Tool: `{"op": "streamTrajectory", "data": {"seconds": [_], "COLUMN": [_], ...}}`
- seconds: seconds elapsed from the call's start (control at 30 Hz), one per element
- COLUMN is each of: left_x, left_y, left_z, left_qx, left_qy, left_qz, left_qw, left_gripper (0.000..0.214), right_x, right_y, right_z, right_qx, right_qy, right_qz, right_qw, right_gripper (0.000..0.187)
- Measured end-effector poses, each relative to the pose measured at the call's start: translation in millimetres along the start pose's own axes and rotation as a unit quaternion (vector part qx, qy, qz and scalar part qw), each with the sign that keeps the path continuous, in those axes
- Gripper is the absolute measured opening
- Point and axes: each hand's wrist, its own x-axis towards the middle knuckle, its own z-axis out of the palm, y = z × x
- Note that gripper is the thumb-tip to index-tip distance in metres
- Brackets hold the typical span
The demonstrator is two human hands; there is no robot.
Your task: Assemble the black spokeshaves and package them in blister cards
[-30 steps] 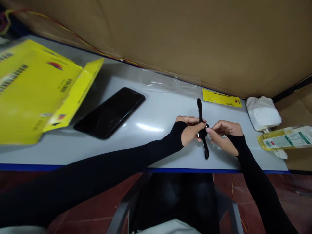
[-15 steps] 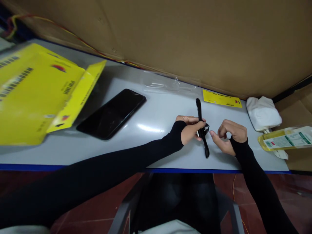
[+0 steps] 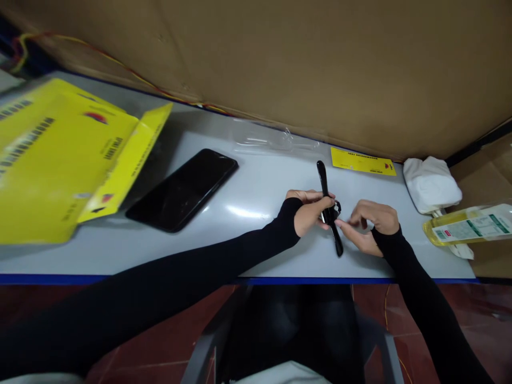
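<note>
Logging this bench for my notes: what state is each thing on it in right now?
watch: unbuckled, straps out straight, gripped by left hand
right hand: fingertips at the watch, grip unclear
phone: screen dark, lying flat
yellow box: flap open
bottle: on its side

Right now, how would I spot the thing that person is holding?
Find the long grey table under the cardboard wall. Right of the black phone, the left hand grips a slim black watch. Unlike the wide, flat phone, it is a narrow strap.
</note>
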Motion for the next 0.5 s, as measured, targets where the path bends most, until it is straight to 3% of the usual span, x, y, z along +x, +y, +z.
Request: {"op": "streamTrajectory", "data": {"seconds": [0.07, 0.17, 0.23, 0.37, 0.47, 0.5], "left_x": [-1.4, -2.8, -3.1, -3.1, -2.5, -2.3], "left_y": [2.7, 4.7, 4.9, 4.9, 4.3, 4.0], "left_z": [1.3, 2.4, 2.4, 1.8, 1.7, 1.7], "left_qx": [0.0, 0.0, 0.001, 0.002, 0.003, 0.003], "left_qy": [0.011, 0.014, 0.01, 0.012, 0.009, 0.007], "left_qz": [-0.009, -0.017, -0.02, -0.027, -0.021, -0.018], "left_qw": [1.0, 1.0, 1.0, 1.0, 1.0, 1.0], "left_gripper": [0.011, 0.012, 0.012, 0.013, 0.014, 0.014], "right_x": [-0.1, -0.2, -0.4, -0.4, 0.0, -0.1], "right_y": [-0.6, -0.7, 0.2, 0.8, 0.0, 0.5], "right_z": [0.4, 0.9, 1.2, 1.9, 2.4, 2.8], "right_qx": [-0.004, 0.005, -0.007, -0.063, -0.048, -0.045], "right_qy": [0.0, 0.002, 0.001, 0.032, 0.02, 0.007], "right_qz": [-0.012, 0.011, 0.006, -0.024, -0.013, -0.013], "right_qw": [1.0, 1.0, 1.0, 0.997, 0.999, 0.999], "right_gripper": [0.036, 0.011, 0.012, 0.039, 0.015, 0.018]}}
